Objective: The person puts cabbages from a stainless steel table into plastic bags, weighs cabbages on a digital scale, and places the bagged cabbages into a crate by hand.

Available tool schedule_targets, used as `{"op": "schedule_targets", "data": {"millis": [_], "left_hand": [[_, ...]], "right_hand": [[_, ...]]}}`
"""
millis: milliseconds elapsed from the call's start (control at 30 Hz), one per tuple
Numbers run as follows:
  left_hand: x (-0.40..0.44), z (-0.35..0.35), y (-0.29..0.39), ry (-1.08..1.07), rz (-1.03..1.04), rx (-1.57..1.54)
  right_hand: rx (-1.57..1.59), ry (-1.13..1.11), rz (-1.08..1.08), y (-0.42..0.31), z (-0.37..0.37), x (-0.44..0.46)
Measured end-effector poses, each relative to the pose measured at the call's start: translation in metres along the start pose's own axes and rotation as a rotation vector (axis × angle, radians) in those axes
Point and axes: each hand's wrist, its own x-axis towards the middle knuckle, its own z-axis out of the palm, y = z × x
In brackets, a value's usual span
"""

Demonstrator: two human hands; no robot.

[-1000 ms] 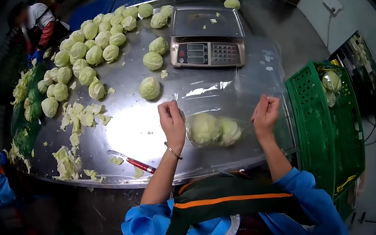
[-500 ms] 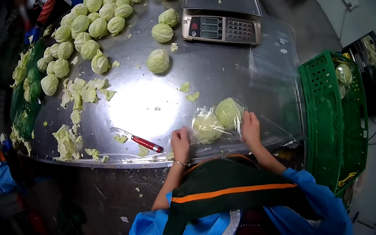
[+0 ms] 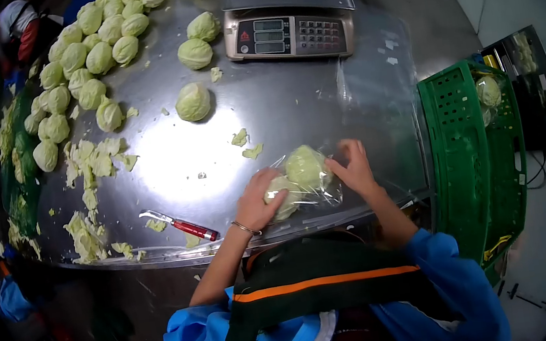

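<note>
1. L hand (image 3: 260,202) cupped, open, against two cabbages (image 3: 305,166) in clear bag (image 3: 330,195), nr front edge of bench (image 3: 279,114).
2. R hand (image 3: 354,168) open, fingers spread, thumb at bag's R side.
3. Red-handled knife (image 3: 195,230) on bench, L of bag.
4. Scale (image 3: 290,36) farther back; green crate (image 3: 455,181) beside bench, R.

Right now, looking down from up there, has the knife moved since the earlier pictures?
No. Against the table, the knife has not shifted: it still lies near the edge, beside the same leaf scrap. Only the view has moved.
</note>
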Motion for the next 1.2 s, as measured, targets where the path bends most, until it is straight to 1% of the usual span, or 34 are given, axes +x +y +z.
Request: {"op": "schedule_targets", "data": {"millis": [33,100,133,167,200,233,267,300,333,400,433,467,533,567,600,633,667,733,800,867,933,967,1067,1100,1167,1200], "left_hand": [[0.003,0.0,-0.002,0.046,-0.065,-0.124],[0.017,-0.005,-0.002,-0.029,-0.371,-0.263],[0.026,-0.01,-0.002,-0.059,-0.512,-0.323],[0.035,-0.014,-0.005,-0.108,-0.594,-0.29],[0.042,-0.027,0.007,-0.209,-0.71,-0.283],[0.043,-0.032,-0.006,-0.273,-0.728,-0.38],[0.045,-0.031,-0.016,-0.349,-0.748,-0.475],[0.046,-0.04,0.017,-0.299,-0.747,-0.507],[0.048,-0.058,0.066,-0.258,-0.737,-0.542],[0.061,-0.07,0.129,-0.376,-0.658,-0.456],[0.064,-0.073,0.169,-0.43,-0.513,-0.315],[0.065,-0.071,0.207,-0.471,-0.366,-0.175],[0.064,-0.058,0.258,-0.519,0.02,-0.285],[0.066,-0.045,0.279,-0.547,0.105,-0.466],[0.069,-0.031,0.295,-0.568,0.184,-0.649],[0.078,-0.017,0.305,-0.645,0.298,-0.703],[0.087,0.0,0.305,-0.563,0.437,-0.618],[0.121,0.036,0.287,-0.301,0.75,-0.024],[0.172,0.087,0.233,-0.195,0.796,0.305],[0.223,0.136,0.152,-0.24,0.593,0.27],[0.26,0.16,0.123,-0.146,0.618,0.315],[0.273,0.168,0.122,-0.122,0.635,0.333],[0.3,0.193,0.077,-0.225,0.492,0.433],[0.309,0.201,0.063,-0.241,0.313,0.392],[0.319,0.197,0.061,-0.347,0.079,0.105],[0.32,0.194,0.061,-0.389,-0.042,-0.042]], "right_hand": [[0.184,-0.171,0.034,0.003,0.007,0.009],[0.567,-0.494,0.101,0.005,0.024,0.024],[0.663,-0.584,0.318,0.0,0.024,0.027],[0.754,-0.671,0.523,-0.007,0.02,0.036],[0.844,-0.757,0.724,-0.013,0.013,0.045],[0.964,-0.811,0.867,-0.015,0.005,0.044],[1.086,-0.819,0.899,-0.019,-0.008,0.038],[1.206,-0.818,0.927,-0.022,-0.025,0.031],[1.324,-0.804,0.95,-0.023,-0.044,0.025],[1.42,-0.673,0.861,-0.029,-0.063,0.012],[1.421,-0.599,0.887,-0.022,-0.067,0.008],[1.49,-0.471,0.899,-0.009,-0.071,0.007],[1.74,-0.515,0.511,0.015,-0.111,0.008],[1.793,-0.463,0.405,0.025,-0.138,0.009],[1.813,-0.358,0.36,0.036,-0.173,0.01],[1.819,-0.225,0.333,0.05,-0.212,0.01],[1.805,-0.083,0.322,0.066,-0.248,0.009],[1.773,0.206,0.314,0.107,-0.314,0.007],[1.763,0.443,0.335,0.155,-0.362,0.004],[1.787,0.552,0.44,0.201,-0.383,0.001],[1.87,0.521,0.615,0.237,-0.377,-0.004],[1.917,0.491,0.72,0.253,-0.372,-0.007],[2.031,0.323,0.666,0.287,-0.325,0.0],[1.974,0.394,0.702,0.274,-0.319,0.021],[1.862,0.514,0.786,0.232,-0.302,0.061],[1.587,0.479,0.662,0.257,-0.286,0.062]]}}
